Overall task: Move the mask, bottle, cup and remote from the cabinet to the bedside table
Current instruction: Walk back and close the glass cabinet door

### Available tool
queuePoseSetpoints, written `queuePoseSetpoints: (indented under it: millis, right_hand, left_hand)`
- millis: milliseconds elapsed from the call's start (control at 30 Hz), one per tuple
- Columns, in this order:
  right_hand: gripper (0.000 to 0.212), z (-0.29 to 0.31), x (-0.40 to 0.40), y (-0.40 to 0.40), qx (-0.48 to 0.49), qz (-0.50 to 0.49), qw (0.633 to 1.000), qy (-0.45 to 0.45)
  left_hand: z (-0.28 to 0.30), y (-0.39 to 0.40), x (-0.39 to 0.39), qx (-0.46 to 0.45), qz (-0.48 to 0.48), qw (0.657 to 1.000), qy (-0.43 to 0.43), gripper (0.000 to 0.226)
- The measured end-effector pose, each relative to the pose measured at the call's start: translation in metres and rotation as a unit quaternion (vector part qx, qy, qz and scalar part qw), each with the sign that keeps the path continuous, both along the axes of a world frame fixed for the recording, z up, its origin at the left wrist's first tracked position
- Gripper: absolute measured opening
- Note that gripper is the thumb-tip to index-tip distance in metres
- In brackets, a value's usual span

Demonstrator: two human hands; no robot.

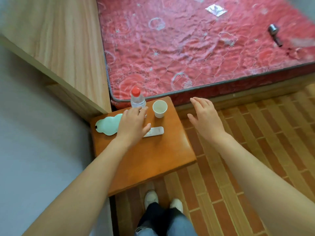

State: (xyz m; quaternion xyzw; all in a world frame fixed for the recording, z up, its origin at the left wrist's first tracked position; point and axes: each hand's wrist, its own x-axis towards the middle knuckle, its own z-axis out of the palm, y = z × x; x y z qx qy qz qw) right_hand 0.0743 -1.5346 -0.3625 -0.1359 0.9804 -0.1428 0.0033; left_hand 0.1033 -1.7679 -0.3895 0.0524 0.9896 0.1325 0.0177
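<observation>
On the orange-brown bedside table (150,160) lie a pale green eye mask (108,124) at the left, a clear bottle (137,100) with a red cap at the back, a white paper cup (159,109) upright beside it, and a white remote (156,131) lying flat. My left hand (132,126) hovers palm down over the table between mask and remote, fingers spread, covering the remote's left end and holding nothing. My right hand (204,120) is open in the air to the right of the table, above the floor.
A bed with a red quilted mattress (196,48) stands behind the table, with a dark metal object (274,34) and a silver wrapper (216,10) on it. A wooden headboard (56,40) is at the left. Brick-patterned floor (247,142) lies to the right, my feet below.
</observation>
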Motion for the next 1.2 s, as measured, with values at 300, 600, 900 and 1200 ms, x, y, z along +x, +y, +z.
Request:
queuePoseSetpoints:
  millis: [300,600,900,1200]
  right_hand:
    - [0.051,0.11,0.065,0.146,0.012,-0.181,0.98,0.084]
    - [0.051,0.176,0.245,0.303,0.058,-0.372,0.922,0.087]
    - [0.053,0.206,0.428,0.37,0.073,-0.55,0.831,0.046]
    - [0.052,0.213,0.526,0.363,0.073,-0.654,0.753,0.017]
  left_hand:
    - [0.124,0.148,-0.034,0.005,-0.207,0.974,0.093,0.054]
    - [0.201,0.355,0.055,0.05,-0.396,0.908,0.129,0.056]
    - [0.222,0.51,0.176,0.07,-0.568,0.81,0.13,0.057]
    - [0.222,0.58,0.262,0.081,-0.684,0.716,0.114,0.058]
